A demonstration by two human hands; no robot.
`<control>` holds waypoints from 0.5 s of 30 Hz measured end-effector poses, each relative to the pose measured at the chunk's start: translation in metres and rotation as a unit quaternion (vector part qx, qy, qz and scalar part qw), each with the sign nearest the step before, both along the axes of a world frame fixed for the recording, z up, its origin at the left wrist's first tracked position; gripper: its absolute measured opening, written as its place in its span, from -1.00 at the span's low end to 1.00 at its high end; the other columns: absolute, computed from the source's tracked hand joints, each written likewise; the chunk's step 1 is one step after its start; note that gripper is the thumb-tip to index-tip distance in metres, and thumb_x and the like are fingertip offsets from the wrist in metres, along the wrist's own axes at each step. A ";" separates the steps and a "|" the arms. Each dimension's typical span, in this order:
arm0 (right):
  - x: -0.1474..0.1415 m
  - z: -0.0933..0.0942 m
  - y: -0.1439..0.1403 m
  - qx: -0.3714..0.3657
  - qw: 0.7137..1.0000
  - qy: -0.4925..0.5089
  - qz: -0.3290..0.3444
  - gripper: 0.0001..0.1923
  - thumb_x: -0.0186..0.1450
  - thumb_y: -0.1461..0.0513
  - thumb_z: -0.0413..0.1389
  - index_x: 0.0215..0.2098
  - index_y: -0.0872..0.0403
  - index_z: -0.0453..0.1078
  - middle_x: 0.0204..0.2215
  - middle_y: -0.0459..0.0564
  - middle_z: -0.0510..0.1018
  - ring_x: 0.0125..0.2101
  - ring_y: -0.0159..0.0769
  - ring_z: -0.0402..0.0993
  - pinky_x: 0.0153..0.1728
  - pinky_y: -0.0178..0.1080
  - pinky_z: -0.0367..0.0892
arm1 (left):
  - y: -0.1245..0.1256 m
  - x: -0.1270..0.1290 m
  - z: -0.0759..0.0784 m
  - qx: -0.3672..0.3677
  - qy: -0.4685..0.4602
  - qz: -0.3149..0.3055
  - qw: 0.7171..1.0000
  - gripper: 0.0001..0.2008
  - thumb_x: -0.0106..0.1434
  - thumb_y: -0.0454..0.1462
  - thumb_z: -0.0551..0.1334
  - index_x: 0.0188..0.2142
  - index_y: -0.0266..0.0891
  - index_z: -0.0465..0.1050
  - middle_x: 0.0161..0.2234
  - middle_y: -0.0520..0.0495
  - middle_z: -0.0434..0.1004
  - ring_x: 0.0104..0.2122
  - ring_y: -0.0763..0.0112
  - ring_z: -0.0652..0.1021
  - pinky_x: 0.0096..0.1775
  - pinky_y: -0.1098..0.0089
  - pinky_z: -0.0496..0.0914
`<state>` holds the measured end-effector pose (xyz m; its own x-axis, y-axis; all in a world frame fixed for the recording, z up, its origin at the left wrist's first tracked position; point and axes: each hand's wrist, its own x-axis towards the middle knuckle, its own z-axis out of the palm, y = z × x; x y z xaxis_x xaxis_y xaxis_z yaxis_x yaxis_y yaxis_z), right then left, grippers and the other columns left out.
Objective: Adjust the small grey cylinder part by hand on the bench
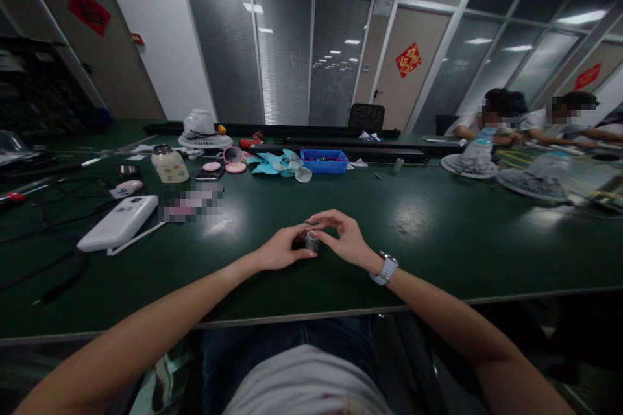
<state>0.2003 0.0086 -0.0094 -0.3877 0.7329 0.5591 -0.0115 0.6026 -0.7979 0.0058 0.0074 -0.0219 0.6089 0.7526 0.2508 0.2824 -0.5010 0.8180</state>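
Observation:
A small grey cylinder with a narrower top (312, 244), like a little jar or metal canister, stands between my hands near the front of the green table. My left hand (285, 248) is curled around its left side, with the thumb at its near face. From the right, my right hand (343, 238) grips its top between thumb and fingers. The far side of the cylinder is hidden behind my fingers, so its exact kind cannot be told. On my right wrist is a watch with a pale strap (385, 269).
A white power bank (119, 222) with its cable lies left, near a cream bottle (170, 165). Behind my hands are blue fan blades (277, 165) and a blue tray (324, 162). A fan part (470, 165) stands right, where other people sit. The table's front edge (311, 321) is close.

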 end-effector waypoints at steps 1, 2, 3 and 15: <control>0.000 -0.001 0.003 0.002 1.000 0.005 -0.009 -0.69 0.19 0.25 0.29 -0.10 0.05 0.43 -0.16 0.01 0.62 -0.20 -0.26 0.61 -0.08 -0.14 0.50 | 0.000 0.000 0.000 -0.001 0.000 0.000 1.000 -0.52 0.16 -0.31 0.35 0.07 -0.30 0.36 -0.06 -0.18 0.55 -0.13 0.19 0.56 -0.08 0.24 0.42; 0.002 -0.002 0.006 0.005 1.000 0.012 -0.020 -0.70 0.19 0.24 0.29 -0.11 0.04 0.43 -0.16 0.01 0.61 -0.20 -0.27 0.60 -0.07 -0.15 0.50 | -0.001 0.000 0.001 -0.002 0.000 0.000 1.000 -0.53 0.15 -0.31 0.35 0.06 -0.29 0.37 -0.07 -0.16 0.55 -0.13 0.19 0.56 -0.08 0.25 0.42; 0.004 -0.003 0.010 0.007 0.999 0.018 -0.034 -0.70 0.19 0.23 0.28 -0.11 0.04 0.42 -0.16 0.01 0.61 -0.19 -0.27 0.60 -0.06 -0.14 0.49 | -0.001 0.000 0.002 -0.003 0.001 0.000 1.000 -0.55 0.15 -0.31 0.35 0.04 -0.28 0.38 -0.08 -0.15 0.56 -0.13 0.20 0.56 -0.07 0.25 0.42; 0.054 -0.026 0.061 -0.065 0.990 -0.124 0.009 -0.55 0.11 0.23 0.33 -0.04 0.10 0.45 -0.17 0.08 0.61 -0.21 -0.19 0.61 -0.09 0.00 0.51 | -0.003 -0.001 0.006 -0.001 0.016 -0.002 1.000 -0.58 0.17 -0.33 0.35 0.03 -0.23 0.41 -0.06 -0.13 0.54 -0.09 0.23 0.54 -0.01 0.25 0.39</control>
